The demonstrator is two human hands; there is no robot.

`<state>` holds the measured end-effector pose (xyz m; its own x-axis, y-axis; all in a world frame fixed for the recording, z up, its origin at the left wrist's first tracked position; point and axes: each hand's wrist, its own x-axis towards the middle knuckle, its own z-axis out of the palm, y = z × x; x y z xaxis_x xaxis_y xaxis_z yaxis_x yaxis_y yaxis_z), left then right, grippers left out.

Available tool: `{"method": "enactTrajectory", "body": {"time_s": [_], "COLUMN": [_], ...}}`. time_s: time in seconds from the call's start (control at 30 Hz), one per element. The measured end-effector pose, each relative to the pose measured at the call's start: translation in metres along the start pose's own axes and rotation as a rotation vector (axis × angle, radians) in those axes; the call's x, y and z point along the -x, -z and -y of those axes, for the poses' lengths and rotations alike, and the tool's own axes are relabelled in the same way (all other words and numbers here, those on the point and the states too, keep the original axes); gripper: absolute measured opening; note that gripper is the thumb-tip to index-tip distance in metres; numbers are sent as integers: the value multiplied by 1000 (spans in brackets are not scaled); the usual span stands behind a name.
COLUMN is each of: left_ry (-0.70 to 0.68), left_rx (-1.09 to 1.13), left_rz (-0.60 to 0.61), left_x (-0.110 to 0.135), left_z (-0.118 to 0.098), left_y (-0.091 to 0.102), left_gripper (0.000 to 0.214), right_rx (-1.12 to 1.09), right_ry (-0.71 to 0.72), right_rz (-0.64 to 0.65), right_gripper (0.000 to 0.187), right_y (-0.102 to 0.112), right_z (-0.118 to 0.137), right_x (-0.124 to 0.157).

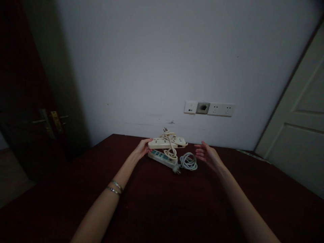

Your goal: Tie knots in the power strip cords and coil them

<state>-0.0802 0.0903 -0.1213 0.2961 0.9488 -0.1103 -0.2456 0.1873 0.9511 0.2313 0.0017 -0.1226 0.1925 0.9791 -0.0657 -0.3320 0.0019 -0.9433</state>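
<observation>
My left hand (143, 147) grips the left end of a cream power strip (165, 142) and holds it lifted above the dark red table (162, 202). Its cream cord (170, 148) loops over and hangs below it. Under it on the table lies a second white power strip with teal sockets (162, 158), its grey cord coiled (188, 161) to the right. My right hand (207, 154) hovers open, fingers spread, just right of the cream strip and above the grey coil, touching nothing.
A row of wall sockets and a switch plate (209, 108) sits on the white wall behind the table. A dark door with a brass handle (52, 122) stands at the left, a white door (301, 135) at the right.
</observation>
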Motion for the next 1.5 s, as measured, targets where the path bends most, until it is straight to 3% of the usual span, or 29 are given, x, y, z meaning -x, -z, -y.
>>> {"method": "enactTrajectory", "body": {"time_s": [0.13, 0.3, 0.43, 0.6, 0.9, 1.27, 1.5], "left_ry": [-66, -131, -142, -115, -75, -8, -22], "left_rx": [49, 121, 122, 57, -53, -362, -450], "left_rz": [-163, -387, -525, -579, -580, -498, -513], "left_x": [-9, -20, -26, -28, -36, -36, -33], "left_z": [3, 17, 25, 31, 46, 50, 52], "left_y": [20, 45, 66, 79, 80, 96, 87], "left_gripper": [29, 33, 35, 31, 32, 31, 33], "right_rx": [-39, -27, 0, 12, 40, 59, 74], "right_ry": [91, 148, 199, 241, 275, 294, 289], "right_rz": [-349, -517, -491, -478, -445, -439, -439], "right_gripper": [19, 15, 20, 23, 25, 22, 21], "right_y": [47, 83, 92, 97, 98, 99, 97], "right_z": [-23, -59, -71, -73, -76, -78, -78], "right_x": [-19, -29, -33, -36, -33, -34, -32]}}
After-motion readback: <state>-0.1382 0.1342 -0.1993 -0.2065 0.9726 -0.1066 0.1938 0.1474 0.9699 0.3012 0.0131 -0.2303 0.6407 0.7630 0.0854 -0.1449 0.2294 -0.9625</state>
